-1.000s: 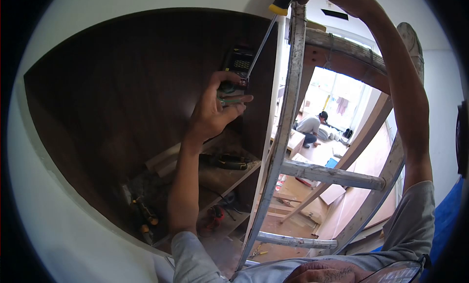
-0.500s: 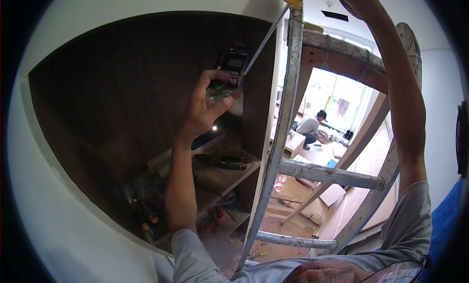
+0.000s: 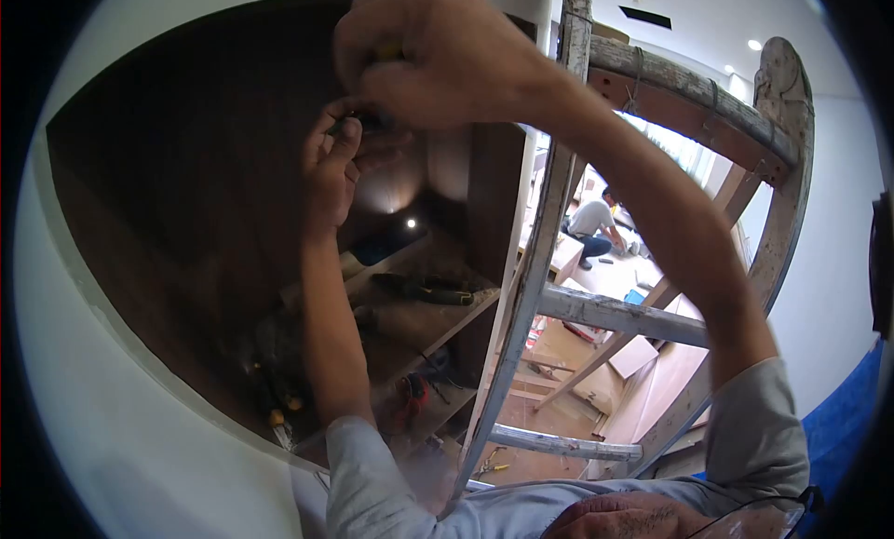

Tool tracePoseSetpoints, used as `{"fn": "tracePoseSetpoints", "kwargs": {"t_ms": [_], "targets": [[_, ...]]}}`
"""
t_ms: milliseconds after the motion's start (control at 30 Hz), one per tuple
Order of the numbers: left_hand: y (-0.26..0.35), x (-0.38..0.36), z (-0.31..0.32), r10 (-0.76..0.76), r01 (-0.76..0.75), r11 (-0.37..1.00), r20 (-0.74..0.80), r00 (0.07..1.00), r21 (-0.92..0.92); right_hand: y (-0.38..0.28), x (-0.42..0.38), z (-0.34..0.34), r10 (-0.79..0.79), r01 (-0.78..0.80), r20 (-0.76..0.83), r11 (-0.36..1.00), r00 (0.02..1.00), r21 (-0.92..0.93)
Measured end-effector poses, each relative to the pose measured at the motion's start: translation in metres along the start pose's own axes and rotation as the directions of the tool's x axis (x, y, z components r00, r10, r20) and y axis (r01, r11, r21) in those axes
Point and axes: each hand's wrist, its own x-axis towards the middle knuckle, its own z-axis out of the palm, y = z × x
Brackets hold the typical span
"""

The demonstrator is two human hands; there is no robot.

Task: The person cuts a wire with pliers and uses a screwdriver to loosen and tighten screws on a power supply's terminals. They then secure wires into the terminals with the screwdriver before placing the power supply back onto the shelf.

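My left hand is raised inside the dark wooden cabinet, its fingers curled around a black boxy device. Only a dark bit of it shows; the rest is behind my other hand. My right hand is closed just above and in front of it, blurred. Between its fingers shows the yellow of a screwdriver handle; the shaft is hidden. Below both hands, a small light glows near a dark flat object on the cabinet shelf.
A power tool and yellow-handled tools lie in the cabinet, with a red-and-black item lower down. A worn ladder stands at my right. Beyond it, a person crouches among boards.
My right hand has swung left and down from the ladder top, bringing the screwdriver to the device. My left hand has shifted left, and the device is now mostly covered.
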Motion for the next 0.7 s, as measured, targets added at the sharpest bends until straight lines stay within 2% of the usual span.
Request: {"fn": "tracePoseSetpoints", "kwargs": {"t_ms": [33, 67, 100, 133, 200, 233, 300, 333, 367, 400, 433, 500, 533, 600, 633, 700], "targets": [[0.0, 0.0, 0.0, 0.004, -0.003, 1.0, -0.017, 1.0, 0.015, 0.007, -0.003, 0.006, 0.007, -0.007, 0.002, 1.0, 1.0, 0.001], [-0.002, 0.001, 0.0, -0.002, 0.002, 1.0, -0.017, 1.0, 0.011, 0.013, -0.007, 0.012, 0.24, -0.234, -0.11, 0.97, 0.964, 0.069], [-0.005, 0.0, 0.0, -0.005, 0.004, 0.999, 0.004, 1.0, 0.032, 0.02, -0.011, 0.019, 0.465, -0.438, -0.202, 0.884, 0.862, 0.163], [-0.006, 0.0, -0.001, -0.003, 0.001, 0.999, 0.026, 1.0, 0.053, 0.035, -0.011, 0.029, 0.469, -0.442, -0.202, 0.881, 0.86, 0.166], [-0.007, -0.001, -0.001, -0.028, 0.024, 0.996, 0.044, 0.999, 0.082, 0.054, -0.013, 0.04, 0.676, -0.623, -0.173, 0.732, 0.717, 0.275], [-0.006, 0.001, -0.002, -0.032, 0.025, 0.993, 0.058, 0.998, 0.118, 0.054, -0.016, 0.04, 0.676, -0.625, -0.176, 0.732, 0.715, 0.272], [-0.009, 0.001, -0.002, -0.014, 0.004, 0.994, 0.088, 0.996, 0.11, 0.053, -0.03, 0.045, 0.767, -0.73, -0.217, 0.641, 0.604, 0.236], [-0.01, 0.002, -0.001, 0.017, -0.029, 0.994, 0.112, 0.994, 0.107, 0.057, -0.033, 0.05, 0.774, -0.737, -0.216, 0.633, 0.595, 0.237], [-0.011, 0.001, -0.002, 0.002, -0.014, 0.995, 0.115, 0.993, 0.102, 0.062, -0.032, 0.059, 0.778, -0.74, -0.28, 0.625, 0.563, 0.249], [-0.009, 0.0, 0.0, 0.014, -0.024, 0.992, 0.083, 0.996, 0.121, 0.071, -0.032, 0.068, 0.777, -0.742, -0.342, 0.619, 0.529, 0.259], [-0.007, -0.002, 0.004, 0.022, -0.029, 0.989, 0.053, 0.998, 0.142, 0.083, -0.032, 0.073, 0.788, -0.751, -0.337, 0.605, 0.516, 0.265], [0.0, -0.005, 0.01, -0.027, 0.016, 0.987, 0.064, 0.998, 0.16, 0.091, -0.025, 0.074, 0.872, -0.645, -0.084, 0.419, 0.483, 0.639], [0.005, -0.006, 0.012, -0.06, 0.047, 0.982, 0.072, 0.996, 0.182, 0.085, -0.027, 0.072, 0.87, -0.643, -0.083, 0.42, 0.486, 0.641], [0.004, -0.011, 0.019, -0.044, 0.029, 0.973, 0.063, 0.997, 0.229, 0.071, -0.028, 0.064, 0.93, -0.482, 0.052, 0.14, 0.364, 0.865], [0.003, -0.014, 0.022, -0.032, 0.015, 0.962, 0.058, 0.998, 0.272, 0.075, -0.026, 0.064, 0.923, -0.481, 0.055, 0.147, 0.38, 0.864], [0.008, -0.023, 0.024, -0.023, 0.017, 0.959, 0.017, 1.0, 0.283, 0.083, -0.025, 0.064, 0.934, -0.474, 0.14, 0.036, 0.33, 0.88]]}}
